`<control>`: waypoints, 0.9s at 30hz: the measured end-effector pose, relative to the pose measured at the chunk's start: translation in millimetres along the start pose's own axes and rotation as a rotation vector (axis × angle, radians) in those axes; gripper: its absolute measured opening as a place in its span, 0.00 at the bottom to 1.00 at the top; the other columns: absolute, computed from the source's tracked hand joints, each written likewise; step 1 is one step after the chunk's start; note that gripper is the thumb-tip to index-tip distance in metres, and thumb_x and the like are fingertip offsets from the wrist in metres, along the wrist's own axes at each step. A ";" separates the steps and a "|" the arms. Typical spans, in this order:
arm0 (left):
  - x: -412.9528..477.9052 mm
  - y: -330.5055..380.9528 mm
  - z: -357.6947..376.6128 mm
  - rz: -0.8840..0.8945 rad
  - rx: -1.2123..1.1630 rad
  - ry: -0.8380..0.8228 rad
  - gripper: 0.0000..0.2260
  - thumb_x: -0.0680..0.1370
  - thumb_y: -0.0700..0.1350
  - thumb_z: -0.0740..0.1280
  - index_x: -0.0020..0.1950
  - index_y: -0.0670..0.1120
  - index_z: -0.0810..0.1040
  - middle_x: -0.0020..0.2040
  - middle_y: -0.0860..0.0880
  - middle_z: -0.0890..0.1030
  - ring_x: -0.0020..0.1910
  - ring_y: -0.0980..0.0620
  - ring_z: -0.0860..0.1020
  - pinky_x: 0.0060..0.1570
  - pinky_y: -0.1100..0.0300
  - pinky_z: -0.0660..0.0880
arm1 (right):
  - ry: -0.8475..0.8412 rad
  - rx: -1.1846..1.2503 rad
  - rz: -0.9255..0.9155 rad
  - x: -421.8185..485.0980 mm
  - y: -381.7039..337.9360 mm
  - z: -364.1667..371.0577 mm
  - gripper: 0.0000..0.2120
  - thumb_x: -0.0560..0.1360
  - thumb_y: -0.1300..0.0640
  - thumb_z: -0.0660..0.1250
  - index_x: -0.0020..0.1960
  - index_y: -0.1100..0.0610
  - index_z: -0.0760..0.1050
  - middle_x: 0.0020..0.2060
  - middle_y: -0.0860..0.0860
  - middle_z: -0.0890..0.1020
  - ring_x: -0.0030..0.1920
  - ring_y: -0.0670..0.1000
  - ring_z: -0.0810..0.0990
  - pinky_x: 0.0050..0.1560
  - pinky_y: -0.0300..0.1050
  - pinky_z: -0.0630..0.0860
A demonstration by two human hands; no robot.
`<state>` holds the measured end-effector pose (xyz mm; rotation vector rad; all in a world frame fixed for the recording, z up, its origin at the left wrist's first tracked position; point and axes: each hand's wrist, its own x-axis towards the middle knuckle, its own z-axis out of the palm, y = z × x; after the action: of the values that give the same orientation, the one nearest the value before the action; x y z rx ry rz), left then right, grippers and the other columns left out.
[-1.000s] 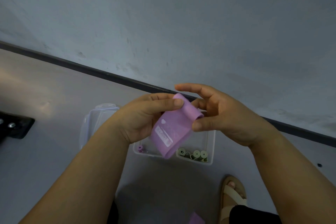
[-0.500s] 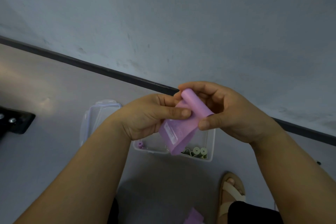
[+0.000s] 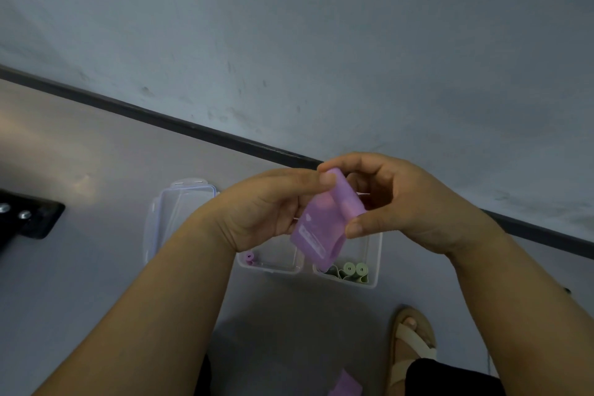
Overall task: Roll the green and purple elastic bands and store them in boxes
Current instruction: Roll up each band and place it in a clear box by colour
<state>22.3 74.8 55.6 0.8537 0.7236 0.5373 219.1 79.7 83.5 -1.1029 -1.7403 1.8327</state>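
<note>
Head view, and we're on the purple band, held in the air above the box. Our left hand pinches its rolled top, our right hand clamps the roll between thumb and forefinger, and the tail hangs loose. We'd call it mid-roll. Already stored are green rolls in the box's right compartment and one purple roll at the left compartment's near corner. Another purple strip waits lower down. The tail's shorter than a second ago.

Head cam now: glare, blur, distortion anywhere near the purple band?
Head view: dim, bluish light; soft glare on the floor at left, clear of the purple band; band, left hand, right hand fairly sharp; label print unreadable; baseboard tilted, barely bowed.
</note>
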 end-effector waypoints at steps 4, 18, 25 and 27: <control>2.1 -2.1 0.0 -0.033 0.029 0.047 0.20 0.60 0.58 0.77 0.44 0.46 0.84 0.43 0.48 0.84 0.43 0.53 0.81 0.45 0.59 0.78 | 0.008 -0.055 0.009 2.7 2.3 2.3 0.26 0.57 0.48 0.76 0.53 0.34 0.76 0.46 0.55 0.78 0.50 0.61 0.78 0.50 0.54 0.80; 1.9 -0.9 2.5 -0.047 0.031 0.094 0.14 0.63 0.54 0.78 0.42 0.46 0.86 0.40 0.48 0.84 0.39 0.54 0.81 0.40 0.62 0.78 | 0.053 -0.109 -0.029 -0.1 -0.5 0.0 0.25 0.55 0.50 0.81 0.50 0.39 0.78 0.49 0.53 0.80 0.51 0.59 0.78 0.51 0.54 0.79; 2.4 -0.3 1.5 -0.061 0.017 0.162 0.08 0.64 0.48 0.73 0.39 0.45 0.86 0.36 0.47 0.84 0.34 0.55 0.80 0.37 0.64 0.78 | 0.067 0.058 -0.077 2.0 2.4 -1.1 0.28 0.51 0.49 0.79 0.50 0.38 0.79 0.50 0.54 0.81 0.50 0.60 0.78 0.49 0.44 0.80; 2.3 0.1 2.1 -0.061 0.005 0.157 0.05 0.67 0.45 0.73 0.39 0.44 0.85 0.36 0.47 0.83 0.34 0.55 0.80 0.36 0.64 0.78 | 0.036 0.086 -0.064 2.1 2.7 -2.8 0.30 0.49 0.44 0.81 0.51 0.39 0.80 0.50 0.57 0.80 0.50 0.58 0.78 0.48 0.41 0.78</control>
<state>25.4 75.4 55.8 0.7974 0.8922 0.5521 220.6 82.6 80.5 -1.0286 -1.6414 1.8197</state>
